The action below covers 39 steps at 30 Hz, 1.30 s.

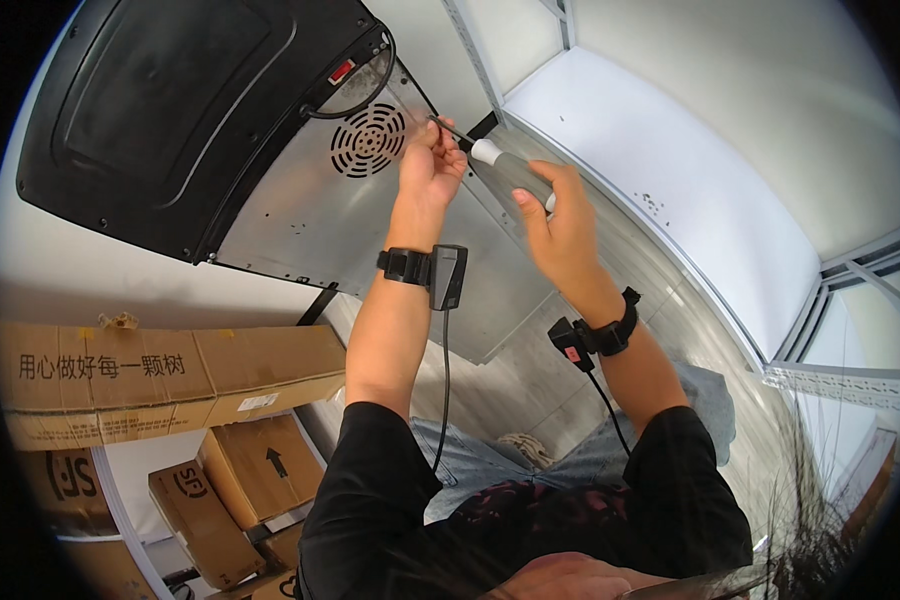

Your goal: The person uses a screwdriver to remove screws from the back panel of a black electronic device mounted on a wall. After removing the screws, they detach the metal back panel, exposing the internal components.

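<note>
My right hand (568, 225) wraps round the handle of a screwdriver (515, 172), grey with a white collar. Its thin dark shaft slants up and left to the edge of a silver metal panel (300, 235). Close by the tip, my left hand (433, 170) is closed, thumb and fingers pinched together against the panel. Whatever small thing lies between them is hidden. The panel belongs to a machine with a black housing (170, 110). Round vent slots (368, 141) sit just left of my left hand, and a red switch (341, 71) is above them.
A black cable (370, 105) loops over the machine's panel. White metal shelving (670, 200) stands on the right. At lower left are a long cardboard box (170, 385) and several smaller cartons (260, 470). Wired devices are strapped to both my wrists. Grey plank flooring (530, 370) lies below.
</note>
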### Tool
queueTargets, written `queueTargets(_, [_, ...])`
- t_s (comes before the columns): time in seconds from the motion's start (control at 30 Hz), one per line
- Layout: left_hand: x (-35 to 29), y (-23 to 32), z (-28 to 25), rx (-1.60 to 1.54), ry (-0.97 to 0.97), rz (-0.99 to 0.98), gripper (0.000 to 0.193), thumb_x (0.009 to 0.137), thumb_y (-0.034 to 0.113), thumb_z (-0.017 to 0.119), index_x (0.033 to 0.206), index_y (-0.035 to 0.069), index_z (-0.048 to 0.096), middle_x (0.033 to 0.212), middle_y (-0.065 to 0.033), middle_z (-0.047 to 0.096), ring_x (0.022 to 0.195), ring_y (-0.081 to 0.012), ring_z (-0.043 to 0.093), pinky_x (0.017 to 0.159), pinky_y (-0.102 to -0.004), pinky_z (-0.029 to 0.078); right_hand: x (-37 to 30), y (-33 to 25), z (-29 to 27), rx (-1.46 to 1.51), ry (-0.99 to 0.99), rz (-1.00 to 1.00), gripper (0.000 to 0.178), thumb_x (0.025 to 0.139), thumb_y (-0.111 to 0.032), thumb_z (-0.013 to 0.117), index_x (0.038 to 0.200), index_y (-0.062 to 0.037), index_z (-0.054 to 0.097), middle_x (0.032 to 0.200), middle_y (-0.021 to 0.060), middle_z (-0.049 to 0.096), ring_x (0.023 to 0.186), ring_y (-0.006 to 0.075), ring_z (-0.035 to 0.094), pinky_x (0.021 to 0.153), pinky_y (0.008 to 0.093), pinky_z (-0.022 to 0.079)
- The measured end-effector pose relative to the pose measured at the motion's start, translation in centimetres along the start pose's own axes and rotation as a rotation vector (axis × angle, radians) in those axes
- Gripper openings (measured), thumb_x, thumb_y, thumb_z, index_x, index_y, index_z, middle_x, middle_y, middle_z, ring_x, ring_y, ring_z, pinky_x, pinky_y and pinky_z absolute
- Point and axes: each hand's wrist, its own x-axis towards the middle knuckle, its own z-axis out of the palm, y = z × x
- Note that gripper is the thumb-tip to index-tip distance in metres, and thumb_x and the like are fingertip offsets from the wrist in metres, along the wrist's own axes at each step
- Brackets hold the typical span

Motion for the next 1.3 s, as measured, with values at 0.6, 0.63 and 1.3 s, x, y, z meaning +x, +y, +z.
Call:
queueTargets(0.6, [-0.6, 0.0, 1.3, -0.081, 0.077, -0.014, 0.019, 0.098, 0.02, 0.044, 0.093, 0.008, 0.058, 0.08, 0.0004, 0.062, 0.058, -0.0064, 0.05, 0.052, -0.0232, 0.04, 0.5, -0.2, -0.1, -0.011, 0.0, 0.074, 0.046, 0.079, -0.036, 0.072, 0.106, -0.0045, 0.054, 0.074, 0.014, 0.063, 0.059, 0.0287, 0.06, 0.053, 0.0349, 0.047])
queueTargets(0.63, [-0.6, 0.0, 1.2, -0.083, 0.076, -0.013, 0.019, 0.098, 0.02, 0.043, 0.093, 0.008, 0.057, 0.081, 0.0003, 0.062, 0.057, -0.0065, 0.05, 0.052, -0.0232, 0.04, 0.5, -0.2, -0.1, -0.007, -0.017, 0.093, 0.046, 0.079, -0.037, 0.072, 0.106, -0.0046, 0.055, 0.074, 0.0138, 0.063, 0.06, 0.0286, 0.06, 0.053, 0.0349, 0.047])
queueTargets(1.3, [-0.2, 0.3, 2.4, -0.212, 0.193, -0.018, 0.01, 0.092, 0.013, 0.045, 0.088, 0.01, 0.055, 0.077, 0.0011, 0.06, 0.058, -0.0083, 0.047, 0.055, -0.0234, 0.039, 1.1, -0.7, -2.8, 0.044, -0.044, 0.179, 0.034, 0.083, -0.03, 0.069, 0.103, -0.0048, 0.059, 0.069, 0.0083, 0.061, 0.055, 0.0182, 0.059, 0.05, 0.03, 0.044])
